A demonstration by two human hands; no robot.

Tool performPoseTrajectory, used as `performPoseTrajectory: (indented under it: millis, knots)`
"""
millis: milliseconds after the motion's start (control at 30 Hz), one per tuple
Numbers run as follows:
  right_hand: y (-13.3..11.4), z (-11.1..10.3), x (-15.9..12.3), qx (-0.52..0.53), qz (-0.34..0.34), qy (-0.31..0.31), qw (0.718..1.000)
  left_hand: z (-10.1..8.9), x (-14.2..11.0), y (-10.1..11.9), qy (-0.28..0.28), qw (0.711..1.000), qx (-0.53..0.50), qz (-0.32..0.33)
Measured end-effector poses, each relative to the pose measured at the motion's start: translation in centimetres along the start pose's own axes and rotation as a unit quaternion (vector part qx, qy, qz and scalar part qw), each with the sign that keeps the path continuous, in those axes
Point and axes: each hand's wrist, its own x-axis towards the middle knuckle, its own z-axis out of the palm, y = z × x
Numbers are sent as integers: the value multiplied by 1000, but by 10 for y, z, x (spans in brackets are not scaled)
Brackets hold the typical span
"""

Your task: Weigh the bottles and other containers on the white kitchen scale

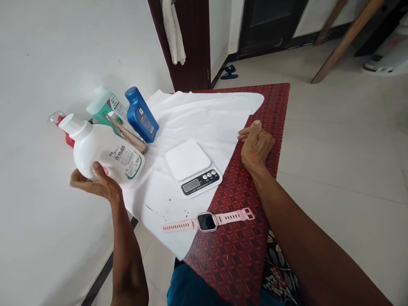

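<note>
At the left, my left hand (98, 182) is open, thumb raised and apart from the fingers, against the lower side of a big white detergent jug (95, 146). Whether it touches the jug I cannot tell. My right hand (257, 144) lies at the table's right side, holding nothing I can see, its thumb up and fingers loosely bent but apart. Between the hands sits a white digital kitchen scale (188, 161) with a bare platform and a dark, blank display. Nearer to me, a pink smartwatch (207, 222) lies stretched flat, screen up.
Behind the jug stand a blue bottle (142, 114), a green bottle (102, 104), a beige tube (132, 138) and a red bottle (68, 138), close to the wall. A white cloth (210, 119) covers part of the red patterned table (229, 255). Slippers (229, 75) lie on the floor.
</note>
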Motion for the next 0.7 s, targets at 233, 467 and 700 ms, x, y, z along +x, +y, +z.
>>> performPoseTrajectory:
  millis: [233, 467, 700]
  knots:
    - [3, -1, 1, 2, -4, -9, 1000, 55, -27, 11, -61, 997, 16, 49]
    - [-3, -3, 0, -7, -2, -9, 1000, 143, 43, -1, -88, 989, 116, -22]
    - [-6, -2, 2, -21, 10, -6, 1000, 172, 78, -8, -51, 984, 128, -113]
